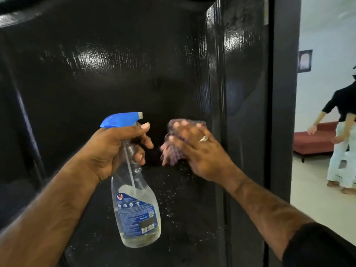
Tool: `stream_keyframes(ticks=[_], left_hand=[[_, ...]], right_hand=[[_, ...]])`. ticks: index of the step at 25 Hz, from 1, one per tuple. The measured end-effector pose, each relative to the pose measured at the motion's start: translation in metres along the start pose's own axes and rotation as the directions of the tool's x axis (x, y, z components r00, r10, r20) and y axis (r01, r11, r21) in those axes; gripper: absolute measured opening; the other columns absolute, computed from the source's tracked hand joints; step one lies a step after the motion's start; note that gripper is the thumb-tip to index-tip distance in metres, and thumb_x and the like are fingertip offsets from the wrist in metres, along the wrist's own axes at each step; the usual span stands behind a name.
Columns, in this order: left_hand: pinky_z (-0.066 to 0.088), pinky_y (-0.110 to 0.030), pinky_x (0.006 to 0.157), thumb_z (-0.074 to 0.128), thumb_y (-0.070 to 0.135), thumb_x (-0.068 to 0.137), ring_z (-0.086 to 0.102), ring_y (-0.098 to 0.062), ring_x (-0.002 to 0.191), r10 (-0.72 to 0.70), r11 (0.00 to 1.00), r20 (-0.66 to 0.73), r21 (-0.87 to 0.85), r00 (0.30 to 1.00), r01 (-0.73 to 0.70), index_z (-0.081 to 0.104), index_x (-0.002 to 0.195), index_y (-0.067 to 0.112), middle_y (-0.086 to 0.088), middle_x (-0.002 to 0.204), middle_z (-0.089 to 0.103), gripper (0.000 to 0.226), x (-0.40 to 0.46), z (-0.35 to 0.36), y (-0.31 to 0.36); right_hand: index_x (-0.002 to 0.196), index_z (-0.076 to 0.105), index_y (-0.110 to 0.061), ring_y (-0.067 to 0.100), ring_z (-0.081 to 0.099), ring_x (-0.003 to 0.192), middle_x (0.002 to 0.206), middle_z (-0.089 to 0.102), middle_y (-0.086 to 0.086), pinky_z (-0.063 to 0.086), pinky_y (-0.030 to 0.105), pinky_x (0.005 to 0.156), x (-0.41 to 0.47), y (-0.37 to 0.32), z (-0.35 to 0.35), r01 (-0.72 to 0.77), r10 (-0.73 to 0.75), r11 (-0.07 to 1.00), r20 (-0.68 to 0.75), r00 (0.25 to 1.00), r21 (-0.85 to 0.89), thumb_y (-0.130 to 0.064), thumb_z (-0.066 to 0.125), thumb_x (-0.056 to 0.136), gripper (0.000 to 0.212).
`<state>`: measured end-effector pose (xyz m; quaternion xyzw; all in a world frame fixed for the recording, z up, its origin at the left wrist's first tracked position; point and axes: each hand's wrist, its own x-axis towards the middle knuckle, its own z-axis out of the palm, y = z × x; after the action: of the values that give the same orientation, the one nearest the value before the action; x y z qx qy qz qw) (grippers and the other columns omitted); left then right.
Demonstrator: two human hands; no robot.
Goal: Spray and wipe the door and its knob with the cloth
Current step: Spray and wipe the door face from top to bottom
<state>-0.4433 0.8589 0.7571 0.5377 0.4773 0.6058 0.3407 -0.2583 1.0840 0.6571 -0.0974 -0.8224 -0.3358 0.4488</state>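
Already the door (119, 78) wore spray droplets below the right grip (194, 149), whose flat, straight fingers pressed the cloth (173, 149) against it mid-wipe. Beside it the left grip (113, 149) clasped the spray bottle (134, 205); no knob showed, so it likely remained.

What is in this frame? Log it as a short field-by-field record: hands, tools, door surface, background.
left hand: grips the neck of the spray bottle, forefinger by the trigger
spray bottle: clear, blue trigger head, nozzle toward the door, little liquid left
right hand: fingers flat, presses the purple cloth on the door, ring on one finger
black door: glossy, droplets below the cloth
door knob: not visible
background: second person standing by a red sofa in the next room
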Motion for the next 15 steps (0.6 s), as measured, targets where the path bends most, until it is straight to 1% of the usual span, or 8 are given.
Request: stream_keyframes(ticks=[1, 2, 3, 4, 7, 9, 13, 15], left_hand=[[0.056, -0.039, 0.056, 0.086, 0.03, 0.079, 0.057, -0.021, 0.049, 0.003, 1.0, -0.005, -0.001, 1.0, -0.003, 0.063, 0.088, 0.012, -0.019, 0.085, 0.069, 0.03, 0.001, 0.004, 0.0], [0.056, -0.039, 0.057, 0.081, 0.027, 0.082, 0.057, -0.021, 0.049, 0.004, 1.0, -0.006, 0.004, 1.0, -0.004, 0.063, 0.088, 0.012, -0.018, 0.085, 0.069, 0.024, 0.002, 0.007, 0.001], [0.056, -0.039, 0.057, 0.079, 0.027, 0.084, 0.057, -0.021, 0.05, 0.005, 1.0, -0.001, 0.007, 1.0, -0.005, 0.063, 0.088, 0.012, -0.018, 0.085, 0.069, 0.022, 0.003, 0.01, 0.002], [0.056, -0.039, 0.058, 0.079, 0.027, 0.084, 0.057, -0.02, 0.05, 0.005, 1.0, 0.007, 0.01, 1.0, -0.005, 0.063, 0.088, 0.012, -0.018, 0.086, 0.069, 0.022, 0.005, 0.013, 0.004], [0.057, -0.038, 0.058, 0.079, 0.027, 0.083, 0.058, -0.02, 0.051, 0.001, 0.999, 0.009, 0.038, 1.0, -0.001, 0.064, 0.09, 0.012, -0.018, 0.086, 0.069, 0.023, 0.007, 0.018, 0.009], [0.057, -0.038, 0.057, 0.079, 0.028, 0.082, 0.058, -0.02, 0.051, 0.006, 0.999, 0.014, 0.042, 1.0, -0.006, 0.064, 0.089, 0.012, -0.018, 0.086, 0.069, 0.024, 0.01, 0.023, 0.013], [0.056, -0.037, 0.058, 0.08, 0.029, 0.083, 0.056, -0.021, 0.048, 0.016, 0.999, 0.023, 0.046, 1.0, -0.017, 0.064, 0.086, 0.012, -0.019, 0.085, 0.068, 0.023, 0.026, 0.039, 0.013], [0.056, -0.038, 0.059, 0.08, 0.029, 0.083, 0.056, -0.022, 0.049, 0.019, 0.999, 0.033, 0.043, 0.999, -0.02, 0.065, 0.085, 0.012, -0.019, 0.085, 0.068, 0.023, 0.03, 0.045, 0.007]], right_hand=[[0.168, 0.035, -0.02, 0.031, 0.011, 0.167, 0.179, 0.017, 0.01, 0.023, 0.062, 0.129, 0.001, 0.014, -0.005, -0.151, 0.154, 0.988, -0.07, 0.986, 0.034, -0.022, 0.061, 0.106, 0.067], [0.169, 0.034, -0.017, 0.033, 0.01, 0.167, 0.179, 0.015, 0.012, 0.024, 0.063, 0.128, 0.001, 0.016, -0.009, -0.312, 0.322, 0.945, -0.108, 0.941, 0.099, -0.023, 0.061, 0.109, 0.066], [0.169, 0.031, -0.015, 0.035, 0.008, 0.167, 0.18, 0.012, 0.015, 0.023, 0.064, 0.129, -0.002, 0.011, -0.008, -0.412, 0.429, 0.899, -0.115, 0.896, 0.145, -0.024, 0.06, 0.11, 0.066], [0.169, 0.029, -0.012, 0.037, 0.006, 0.167, 0.18, 0.009, 0.017, 0.021, 0.065, 0.129, -0.009, 0.0, -0.003, -0.448, 0.469, 0.878, -0.108, 0.877, 0.169, -0.024, 0.059, 0.111, 0.066], [0.169, 0.029, -0.011, 0.038, 0.004, 0.167, 0.18, 0.008, 0.017, 0.022, 0.067, 0.128, -0.035, -0.021, 0.005, -0.39, 0.407, 0.899, -0.049, 0.912, 0.198, -0.024, 0.058, 0.111, 0.066], [0.169, 0.03, -0.01, 0.037, 0.003, 0.167, 0.18, 0.009, 0.017, 0.022, 0.066, 0.128, -0.014, 0.003, -0.006, -0.338, 0.358, 0.923, -0.094, 0.929, 0.183, -0.022, 0.058, 0.11, 0.066], [0.169, 0.029, -0.008, 0.037, 0.003, 0.167, 0.179, 0.009, 0.021, 0.016, 0.063, 0.131, 0.046, 0.02, -0.014, -0.43, 0.466, 0.879, -0.185, 0.865, 0.206, -0.023, 0.055, 0.113, 0.064], [0.169, 0.028, -0.008, 0.038, 0.003, 0.167, 0.179, 0.009, 0.021, 0.015, 0.063, 0.132, 0.017, 0.006, -0.002, -0.412, 0.439, 0.891, -0.13, 0.889, 0.189, -0.022, 0.059, 0.111, 0.068]])
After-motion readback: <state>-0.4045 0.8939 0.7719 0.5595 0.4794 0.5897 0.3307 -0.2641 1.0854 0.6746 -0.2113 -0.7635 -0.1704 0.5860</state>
